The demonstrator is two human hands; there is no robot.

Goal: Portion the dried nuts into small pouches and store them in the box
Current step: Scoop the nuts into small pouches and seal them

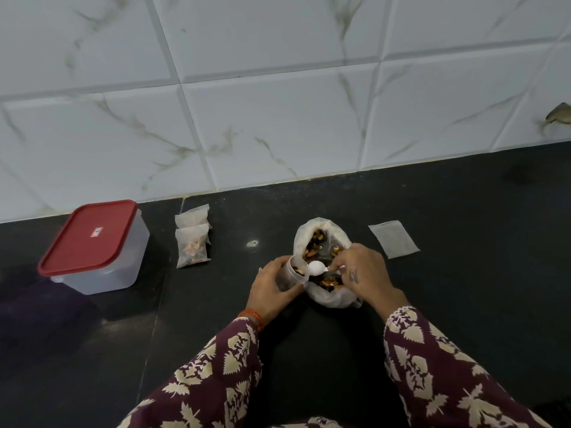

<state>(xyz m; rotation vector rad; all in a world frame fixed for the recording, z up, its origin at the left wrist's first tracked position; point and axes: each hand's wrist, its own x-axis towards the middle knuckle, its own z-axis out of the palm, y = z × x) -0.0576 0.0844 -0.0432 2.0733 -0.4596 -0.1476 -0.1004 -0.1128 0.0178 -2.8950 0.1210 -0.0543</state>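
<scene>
Patterned sleeves (216,366) frame my hands over the dark counter (463,304). My left hand (272,288) curls its grip around a small open pouch (290,273); my right hand (361,270) pinches a white spoon (318,268) tipped at the pouch mouth, above the open nut bag (321,261). Two filled pouches (192,239) and a red-lidded box (95,245) lie left, one flat pouch (394,239) right.
</scene>
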